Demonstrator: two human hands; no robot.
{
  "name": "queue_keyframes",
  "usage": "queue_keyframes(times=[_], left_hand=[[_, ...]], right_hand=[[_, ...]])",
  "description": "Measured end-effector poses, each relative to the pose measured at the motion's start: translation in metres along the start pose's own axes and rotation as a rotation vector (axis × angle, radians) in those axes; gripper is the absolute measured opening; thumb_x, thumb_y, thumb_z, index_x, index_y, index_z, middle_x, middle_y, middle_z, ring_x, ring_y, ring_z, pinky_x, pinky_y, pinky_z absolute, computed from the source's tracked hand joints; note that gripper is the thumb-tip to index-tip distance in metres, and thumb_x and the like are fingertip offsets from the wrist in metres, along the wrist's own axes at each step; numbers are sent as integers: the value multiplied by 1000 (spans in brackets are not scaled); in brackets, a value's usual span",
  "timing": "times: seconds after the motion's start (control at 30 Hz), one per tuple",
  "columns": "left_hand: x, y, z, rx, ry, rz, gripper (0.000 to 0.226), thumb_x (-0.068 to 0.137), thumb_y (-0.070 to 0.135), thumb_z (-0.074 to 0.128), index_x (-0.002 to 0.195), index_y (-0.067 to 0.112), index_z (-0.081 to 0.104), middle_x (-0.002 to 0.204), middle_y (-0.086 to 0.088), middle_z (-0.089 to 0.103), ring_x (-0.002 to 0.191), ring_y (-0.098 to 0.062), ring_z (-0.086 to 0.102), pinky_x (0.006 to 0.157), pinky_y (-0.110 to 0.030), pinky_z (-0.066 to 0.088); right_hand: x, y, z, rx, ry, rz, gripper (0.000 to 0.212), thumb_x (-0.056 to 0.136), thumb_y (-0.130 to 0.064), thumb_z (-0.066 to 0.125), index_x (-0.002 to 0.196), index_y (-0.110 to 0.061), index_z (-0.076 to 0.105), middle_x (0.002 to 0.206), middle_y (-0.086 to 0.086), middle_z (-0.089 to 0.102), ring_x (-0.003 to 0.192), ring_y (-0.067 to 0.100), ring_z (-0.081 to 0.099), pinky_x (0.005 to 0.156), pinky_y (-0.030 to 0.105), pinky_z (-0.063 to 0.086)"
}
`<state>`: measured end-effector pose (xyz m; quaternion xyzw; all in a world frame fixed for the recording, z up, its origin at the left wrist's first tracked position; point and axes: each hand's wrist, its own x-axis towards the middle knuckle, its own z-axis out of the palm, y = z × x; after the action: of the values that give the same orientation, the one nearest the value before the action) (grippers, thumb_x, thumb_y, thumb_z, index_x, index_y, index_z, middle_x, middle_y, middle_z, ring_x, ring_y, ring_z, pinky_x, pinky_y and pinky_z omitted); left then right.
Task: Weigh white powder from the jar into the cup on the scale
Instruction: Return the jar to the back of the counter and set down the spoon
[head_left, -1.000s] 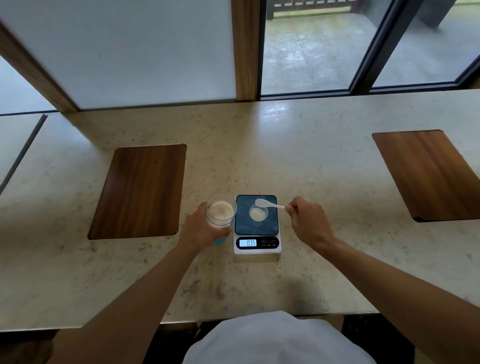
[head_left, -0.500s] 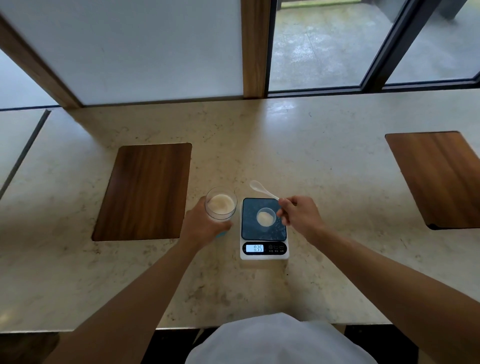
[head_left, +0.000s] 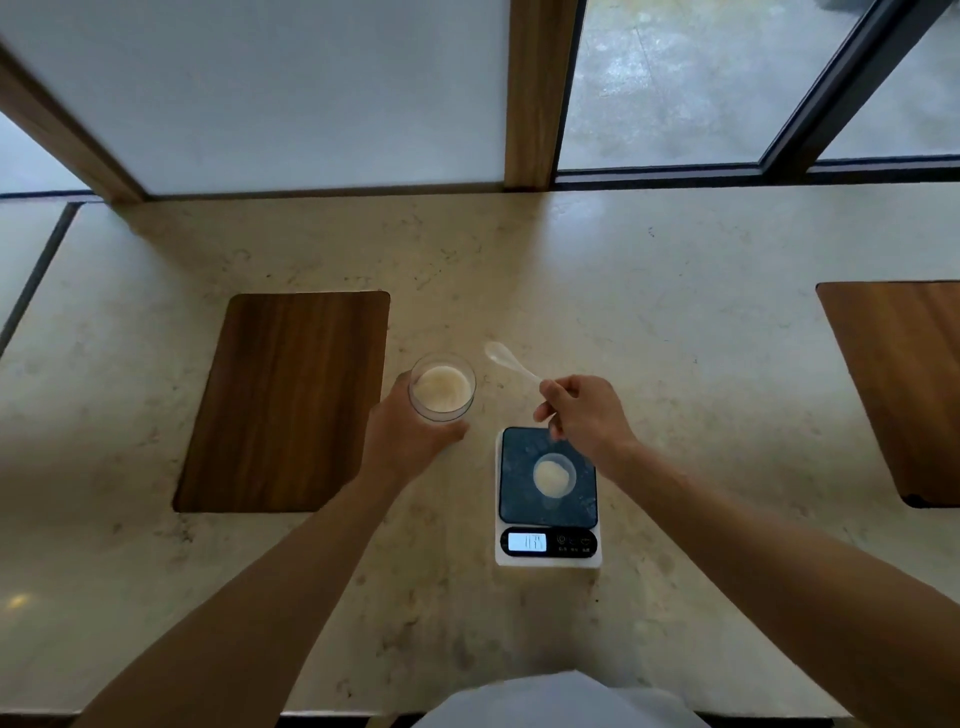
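Two hands busy: left hand (head_left: 410, 441) grips jar (head_left: 441, 393); right hand (head_left: 587, 421) pinches spoon (head_left: 511, 362).

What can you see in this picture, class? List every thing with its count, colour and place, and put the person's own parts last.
jar: one, clear, white powder inside, left of the scale
scale: one, white with dark top, on the counter, lit display
cup: one, clear, some powder inside, on the scale
spoon: one, white, raised beyond the scale
boards: two, dark wood, left and far right
counter: one, pale stone
left hand: holds the jar
right hand: holds the spoon handle
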<state>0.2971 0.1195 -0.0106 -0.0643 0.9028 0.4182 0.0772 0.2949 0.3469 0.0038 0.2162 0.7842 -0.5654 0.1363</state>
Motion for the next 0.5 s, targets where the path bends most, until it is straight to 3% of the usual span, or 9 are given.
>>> queue_keyframes(times=[0.13,0.33,0.5], left_hand=[[30,0,0,-33,75,-38,87,58,45,93,134,26,55,120,7,67,108,-17,65,94,-37,55],[72,4,-4,-79,119,-33,81,59,42,91,132,30,57,119,10,68,108,-13,65,96,-41,55],[105,3,-9,-73,151,-39,79,61,46,90,131,30,56,119,10,68,109,-14,65,97,-41,54]], right_hand=[[28,-11,13,-26,38,-2,18,101,-26,54,96,-15,66,66,-1,74,42,9,57,44,19,49],[67,-29,30,-30,8,2,23,100,-28,50,93,-13,67,65,-2,75,39,8,54,40,13,42],[98,-41,45,-63,0,10,25,100,-27,49,93,-12,67,65,-2,75,40,10,55,43,17,44]])
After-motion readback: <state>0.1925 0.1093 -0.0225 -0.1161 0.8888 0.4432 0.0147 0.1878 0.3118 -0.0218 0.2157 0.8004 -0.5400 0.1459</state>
